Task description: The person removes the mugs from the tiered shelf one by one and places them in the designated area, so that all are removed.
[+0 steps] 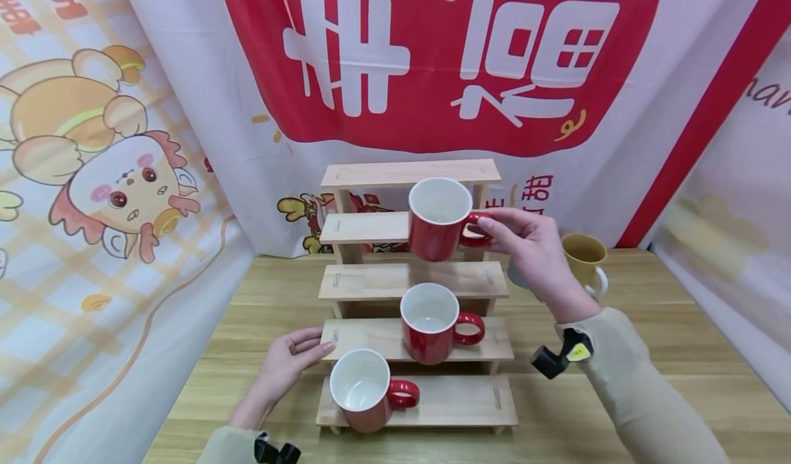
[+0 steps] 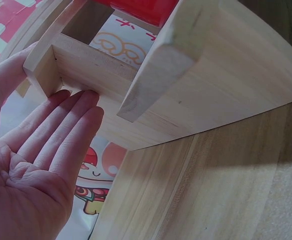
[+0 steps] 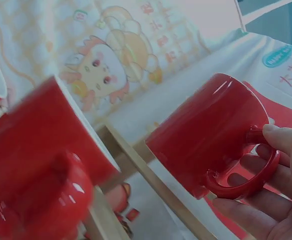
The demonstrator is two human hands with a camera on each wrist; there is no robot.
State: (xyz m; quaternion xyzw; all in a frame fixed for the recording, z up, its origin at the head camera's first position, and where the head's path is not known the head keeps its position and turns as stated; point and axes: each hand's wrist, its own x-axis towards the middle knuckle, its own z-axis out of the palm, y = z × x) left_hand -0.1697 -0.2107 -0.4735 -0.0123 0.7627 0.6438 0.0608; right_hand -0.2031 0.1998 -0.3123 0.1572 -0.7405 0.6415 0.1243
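My right hand (image 1: 536, 251) grips the handle of a red mug (image 1: 432, 236) with a white inside, held upright over the upper steps of a wooden tiered shelf (image 1: 377, 280). In the right wrist view, fingers pass through this mug's (image 3: 206, 135) handle, the thumb on top. A second red mug (image 1: 428, 344) stands on the second step from the front, a third (image 1: 369, 414) on the lowest step at the left; both handles point right. My left hand (image 1: 285, 368) holds the left end of the second step, thumb above and fingers (image 2: 73, 120) beneath.
A mustard-yellow mug (image 1: 581, 261) with a white handle stands on the wood-grain table (image 1: 259, 299), right of the shelf and partly behind my right hand. Printed cloth (image 1: 185, 107) hangs at the back and both sides.
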